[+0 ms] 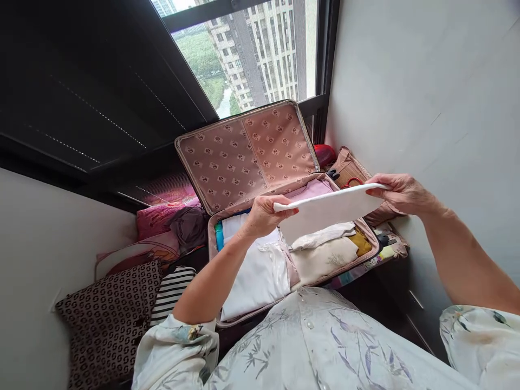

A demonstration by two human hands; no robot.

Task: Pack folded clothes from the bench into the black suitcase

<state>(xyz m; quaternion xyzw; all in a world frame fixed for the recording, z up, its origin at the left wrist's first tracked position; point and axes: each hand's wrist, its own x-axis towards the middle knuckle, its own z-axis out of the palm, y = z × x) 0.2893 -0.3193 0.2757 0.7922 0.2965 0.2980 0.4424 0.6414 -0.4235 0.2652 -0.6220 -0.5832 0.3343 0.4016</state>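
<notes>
A folded white cloth [331,208] is stretched between my two hands, held up by its top edge. My left hand [268,214] pinches its left corner; my right hand [400,193] grips the right corner. Below it lies an open suitcase [212,254] with a pink patterned lining in its raised lid [247,154]. Folded white clothes [255,276] fill its left side. On the right are a cream garment [327,260] with a leaf print, a mustard cloth [361,242] and, toward the back, a pink garment [311,189]. The held cloth hides part of the contents.
Left of the suitcase are a brown patterned cushion [114,319], a striped cloth [173,290], a dark crumpled cloth [189,227] and a pink fluffy item [154,219]. A brown bag-like item [351,162] stands by the right wall [430,108]. A window [260,54] is behind the lid.
</notes>
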